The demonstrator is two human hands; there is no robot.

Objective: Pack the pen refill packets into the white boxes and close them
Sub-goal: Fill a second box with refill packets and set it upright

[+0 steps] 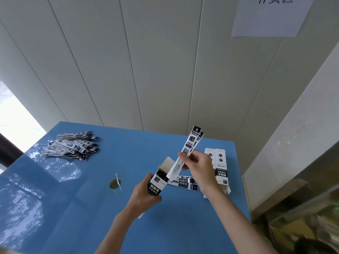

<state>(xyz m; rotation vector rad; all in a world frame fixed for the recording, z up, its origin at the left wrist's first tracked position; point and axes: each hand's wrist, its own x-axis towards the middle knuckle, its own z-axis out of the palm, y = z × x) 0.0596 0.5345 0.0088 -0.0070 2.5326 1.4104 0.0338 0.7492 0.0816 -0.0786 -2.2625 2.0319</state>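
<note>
Blue desk (110, 226) by wall. Left hand (145, 194) grips box (158, 182), right hand (197, 167) pinches packets (185, 154), tips at mouth. Keep box steady, slide straight w/o snagging flap.

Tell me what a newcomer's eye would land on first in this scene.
First, at the centre of the blue table, the right hand slides tall refill packets into an open white box that the left hand grips. Next, a loose pile of packets lies at the table's far left corner. More white boxes lie on the table just beyond the right hand, by the table's right edge.
</note>
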